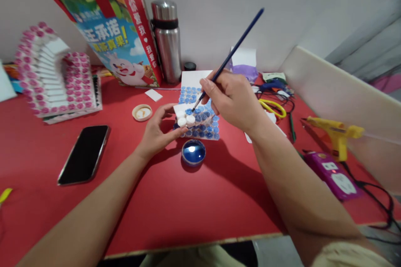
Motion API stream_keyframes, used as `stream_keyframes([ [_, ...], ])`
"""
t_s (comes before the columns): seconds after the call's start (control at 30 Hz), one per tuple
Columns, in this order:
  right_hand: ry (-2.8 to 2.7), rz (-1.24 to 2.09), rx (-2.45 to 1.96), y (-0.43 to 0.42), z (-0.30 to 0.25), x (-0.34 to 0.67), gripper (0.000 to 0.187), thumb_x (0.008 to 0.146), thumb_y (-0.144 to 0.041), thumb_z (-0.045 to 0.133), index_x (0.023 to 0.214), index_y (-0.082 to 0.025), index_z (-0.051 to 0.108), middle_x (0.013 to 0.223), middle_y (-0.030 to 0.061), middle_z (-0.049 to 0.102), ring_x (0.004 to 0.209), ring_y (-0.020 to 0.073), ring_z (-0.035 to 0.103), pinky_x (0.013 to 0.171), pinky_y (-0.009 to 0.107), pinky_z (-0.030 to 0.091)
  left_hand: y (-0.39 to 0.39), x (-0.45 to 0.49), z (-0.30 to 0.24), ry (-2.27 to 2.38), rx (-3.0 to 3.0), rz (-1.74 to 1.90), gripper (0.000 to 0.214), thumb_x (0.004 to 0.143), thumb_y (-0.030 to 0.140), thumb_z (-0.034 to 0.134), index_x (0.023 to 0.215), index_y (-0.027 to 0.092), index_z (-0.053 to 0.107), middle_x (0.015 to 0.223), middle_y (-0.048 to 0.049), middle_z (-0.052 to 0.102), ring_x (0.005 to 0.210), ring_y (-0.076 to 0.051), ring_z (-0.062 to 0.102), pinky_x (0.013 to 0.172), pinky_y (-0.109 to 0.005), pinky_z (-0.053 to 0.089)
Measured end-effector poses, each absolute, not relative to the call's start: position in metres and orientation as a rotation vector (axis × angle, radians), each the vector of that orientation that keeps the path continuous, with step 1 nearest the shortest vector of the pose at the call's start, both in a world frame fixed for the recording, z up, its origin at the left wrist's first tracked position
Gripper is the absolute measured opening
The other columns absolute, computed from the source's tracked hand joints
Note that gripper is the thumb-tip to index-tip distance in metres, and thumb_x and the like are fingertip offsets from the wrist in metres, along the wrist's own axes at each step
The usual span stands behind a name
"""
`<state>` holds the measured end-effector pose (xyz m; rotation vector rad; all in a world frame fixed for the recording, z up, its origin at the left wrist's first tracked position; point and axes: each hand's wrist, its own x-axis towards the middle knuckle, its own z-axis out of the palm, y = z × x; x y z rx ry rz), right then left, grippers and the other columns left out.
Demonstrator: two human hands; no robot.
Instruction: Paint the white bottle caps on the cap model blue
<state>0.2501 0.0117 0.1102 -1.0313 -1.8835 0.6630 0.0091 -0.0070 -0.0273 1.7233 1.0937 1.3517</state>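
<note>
My right hand [233, 94] grips a dark blue paintbrush [239, 42], its tip touching a blue round piece on a small craft model [205, 117]. Rows of round pieces cover the model. Most are painted blue, while a few at its left end are white. My left hand [159, 129] is closed on the model's left side, thumb at the front and fingers behind, partly hidden. Just in front of the model sits a small round cup of blue paint [193, 152]. A blue-dotted white panel [196, 81] stands behind.
On the red table [175, 208] lie a phone [84, 154], a round lid [142, 112], a yellow glue gun [336, 133] and a purple power strip [332, 175] with cables. A steel flask [167, 46], a printed bag [115, 29] and a pink-dotted model [56, 79] stand behind.
</note>
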Motion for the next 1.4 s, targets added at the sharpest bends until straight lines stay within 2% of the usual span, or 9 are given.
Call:
stream_keyframes([
  [0.1,-1.871,0.655,-1.041,0.013,0.109,0.251,0.043,0.120,-0.049,0.069,0.085,-0.025,0.060,0.078,0.0021,0.073,0.077,0.0171,0.070,0.066,0.031,0.046,-0.007,0.009,-0.027,1.088,1.713,1.348,0.078,0.083,0.069,0.102,0.144,0.028,0.074,0.144,-0.0138,0.081,0.135,-0.036,0.076,0.122,-0.057,0.059],
  [0.27,-1.887,0.671,-1.032,0.013,0.111,0.250,0.048,0.117,-0.057,0.072,0.082,-0.026,0.060,0.077,0.0026,0.074,0.077,0.0184,0.071,0.066,0.032,0.050,-0.007,0.008,-0.027,1.077,1.714,1.337,0.079,0.082,0.066,0.104,0.145,0.029,0.074,0.145,-0.0136,0.081,0.136,-0.037,0.075,0.122,-0.058,0.058],
  [0.47,-1.706,0.607,-1.040,0.001,0.129,0.255,0.037,0.117,-0.037,0.076,0.083,-0.025,0.065,0.070,0.0014,0.071,0.066,0.0164,0.067,0.061,0.033,0.049,-0.007,0.008,-0.028,1.091,1.701,1.336,0.080,0.081,0.065,0.105,0.145,0.028,0.074,0.146,-0.0144,0.080,0.133,-0.036,0.076,0.120,-0.059,0.059],
  [0.63,-1.633,0.728,-1.031,-0.008,0.140,0.260,0.045,0.112,-0.056,0.080,0.083,-0.025,0.067,0.067,-0.0002,0.070,0.052,0.0128,0.058,0.050,0.032,0.045,-0.009,0.009,-0.026,1.064,1.718,1.324,0.077,0.087,0.060,0.102,0.150,0.029,0.072,0.149,-0.0146,0.079,0.138,-0.036,0.075,0.121,-0.058,0.059],
  [0.77,-1.527,0.845,-0.996,-0.010,0.137,0.260,0.039,0.112,-0.052,0.082,0.087,-0.026,0.067,0.067,-0.0023,0.072,0.043,0.0087,0.049,0.042,0.029,0.037,-0.009,0.010,-0.025,1.038,1.706,1.336,0.075,0.087,0.059,0.102,0.149,0.028,0.072,0.145,-0.0148,0.080,0.137,-0.037,0.076,0.120,-0.058,0.059],
  [0.97,-1.447,0.766,-0.897,-0.027,0.108,0.258,0.048,0.107,-0.069,0.081,0.090,-0.026,0.067,0.063,-0.0039,0.069,0.044,0.0091,0.052,0.040,0.026,0.034,-0.008,0.009,-0.026,1.042,1.715,1.358,0.076,0.087,0.057,0.101,0.150,0.028,0.070,0.145,-0.0137,0.079,0.136,-0.036,0.075,0.120,-0.055,0.058],
  [1.07,-1.462,0.719,-0.848,-0.037,0.086,0.258,0.045,0.113,-0.062,0.077,0.089,-0.024,0.069,0.062,-0.0052,0.066,0.045,0.0073,0.050,0.044,0.024,0.039,-0.008,0.009,-0.025,1.031,1.726,1.351,0.073,0.088,0.056,0.100,0.148,0.026,0.071,0.146,-0.0146,0.080,0.137,-0.036,0.075,0.120,-0.056,0.058],
  [1.27,-1.867,0.720,-0.737,-0.042,0.075,0.260,0.031,0.116,-0.037,0.071,0.090,-0.020,0.072,0.074,-0.0017,0.070,0.059,0.0091,0.066,0.055,0.023,0.049,-0.007,0.010,-0.025,1.030,1.736,1.353,0.071,0.088,0.056,0.100,0.146,0.026,0.072,0.143,-0.0142,0.081,0.135,-0.036,0.076,0.118,-0.055,0.058],
  [1.4,-1.792,0.754,-0.757,-0.043,0.079,0.258,0.040,0.115,-0.044,0.075,0.084,-0.020,0.072,0.072,-0.0012,0.071,0.056,0.0083,0.062,0.053,0.024,0.047,-0.006,0.010,-0.027,1.005,1.739,1.383,0.069,0.090,0.056,0.100,0.145,0.026,0.072,0.141,-0.0138,0.080,0.134,-0.035,0.075,0.116,-0.053,0.059],
])
